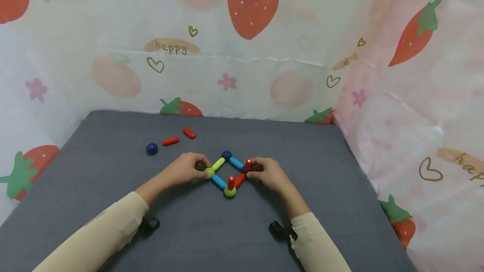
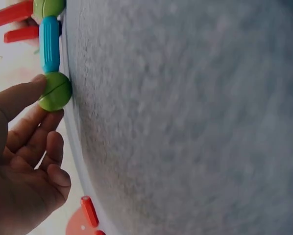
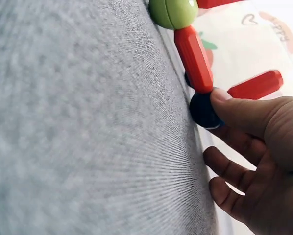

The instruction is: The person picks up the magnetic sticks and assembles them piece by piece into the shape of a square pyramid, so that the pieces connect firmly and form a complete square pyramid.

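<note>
On the grey cloth lies a four-sided frame of coloured rods and balls. My left hand pinches the green ball at its left corner between thumb and fingers. At the right corner my right hand pinches a dark blue ball. Upright red rods stand on that blue ball and on the near green ball. Another dark blue ball forms the far corner. The sides are a yellow-green rod, two blue rods, one of them near left, and a red rod.
Left of the frame, farther back, are a loose dark blue ball and two red rods, one beside the ball and the other behind it. A strawberry-printed sheet hangs behind the table.
</note>
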{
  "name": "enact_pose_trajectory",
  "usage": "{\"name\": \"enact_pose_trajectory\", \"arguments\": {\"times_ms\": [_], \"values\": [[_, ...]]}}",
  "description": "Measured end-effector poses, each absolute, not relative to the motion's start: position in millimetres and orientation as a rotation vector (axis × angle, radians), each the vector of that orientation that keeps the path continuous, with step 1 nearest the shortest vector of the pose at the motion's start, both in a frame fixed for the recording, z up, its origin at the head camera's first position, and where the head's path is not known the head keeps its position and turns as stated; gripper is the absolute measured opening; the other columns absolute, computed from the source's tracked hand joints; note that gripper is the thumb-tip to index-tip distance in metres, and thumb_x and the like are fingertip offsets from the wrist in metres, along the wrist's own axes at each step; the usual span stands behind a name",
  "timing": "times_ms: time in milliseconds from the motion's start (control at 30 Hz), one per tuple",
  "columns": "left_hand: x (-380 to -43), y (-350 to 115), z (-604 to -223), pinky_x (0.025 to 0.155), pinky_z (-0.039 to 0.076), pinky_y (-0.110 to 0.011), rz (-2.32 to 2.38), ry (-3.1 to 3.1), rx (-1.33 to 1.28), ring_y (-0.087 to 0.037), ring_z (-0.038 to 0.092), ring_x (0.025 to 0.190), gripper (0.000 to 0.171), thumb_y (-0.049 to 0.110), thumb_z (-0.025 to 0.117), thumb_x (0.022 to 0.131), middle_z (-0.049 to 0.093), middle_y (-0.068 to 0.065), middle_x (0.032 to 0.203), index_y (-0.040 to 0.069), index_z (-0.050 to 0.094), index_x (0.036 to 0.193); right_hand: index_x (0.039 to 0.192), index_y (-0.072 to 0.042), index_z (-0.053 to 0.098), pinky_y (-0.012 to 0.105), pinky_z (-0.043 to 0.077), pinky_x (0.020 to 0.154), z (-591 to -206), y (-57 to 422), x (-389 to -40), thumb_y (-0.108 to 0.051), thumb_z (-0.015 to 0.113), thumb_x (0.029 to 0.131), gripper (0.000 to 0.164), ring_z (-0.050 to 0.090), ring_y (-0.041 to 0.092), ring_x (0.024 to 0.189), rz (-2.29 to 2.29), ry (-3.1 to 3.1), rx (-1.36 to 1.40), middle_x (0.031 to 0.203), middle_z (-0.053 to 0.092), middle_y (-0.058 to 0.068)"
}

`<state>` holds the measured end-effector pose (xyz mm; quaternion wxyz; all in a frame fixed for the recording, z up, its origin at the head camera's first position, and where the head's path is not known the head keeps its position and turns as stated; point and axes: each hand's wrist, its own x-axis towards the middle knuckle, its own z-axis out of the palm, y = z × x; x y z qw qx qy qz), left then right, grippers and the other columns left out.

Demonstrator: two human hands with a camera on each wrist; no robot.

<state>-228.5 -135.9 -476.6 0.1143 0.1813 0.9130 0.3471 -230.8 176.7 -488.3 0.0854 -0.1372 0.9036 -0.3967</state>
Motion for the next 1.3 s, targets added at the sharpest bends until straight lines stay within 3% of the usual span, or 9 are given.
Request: {"name": "enact_pose_trajectory", "arguments": {"times_ms": [300,500,867,1300], "values": [[-208,-122,-473,0.075,0.053,-0.032,0.984,2.681,0.537,-0.013,0.061,0.088,0.022,0.029,0.085,0.086,0.071,0.007,0.099,0.021,0.075,0.104,0.123,-0.026,0.075,0.043,0.052,0.096,-492,177,-232,-0.018,0.074,0.095,0.029,0.063,0.02,0.112,-1.242,2.693,-0.394,0.123,0.072,-0.001],[-194,-109,-469,0.077,0.053,-0.032,0.972,2.684,0.524,-0.01,0.06,0.082,0.023,0.029,0.088,0.082,0.071,0.01,0.092,0.02,0.076,0.1,0.125,-0.028,0.074,0.044,0.05,0.098,-492,179,-233,-0.016,0.071,0.098,0.03,0.061,0.02,0.113,-1.241,2.686,-0.414,0.128,0.07,-0.002],[-183,-101,-466,0.068,0.051,-0.031,0.981,2.662,0.497,-0.012,0.059,0.076,0.02,0.029,0.089,0.08,0.068,0.011,0.083,0.022,0.074,0.091,0.128,-0.029,0.072,0.049,0.044,0.109,-490,179,-234,-0.014,0.067,0.1,0.032,0.058,0.024,0.123,-1.252,2.633,-0.426,0.134,0.067,0.002],[-186,-106,-471,0.073,0.051,-0.032,1.013,2.624,0.57,-0.013,0.058,0.08,0.021,0.029,0.087,0.083,0.066,0.008,0.085,0.021,0.071,0.094,0.128,-0.028,0.073,0.05,0.043,0.11,-490,178,-233,-0.013,0.068,0.099,0.032,0.059,0.024,0.122,-1.268,2.619,-0.39,0.132,0.068,0.002]]}}
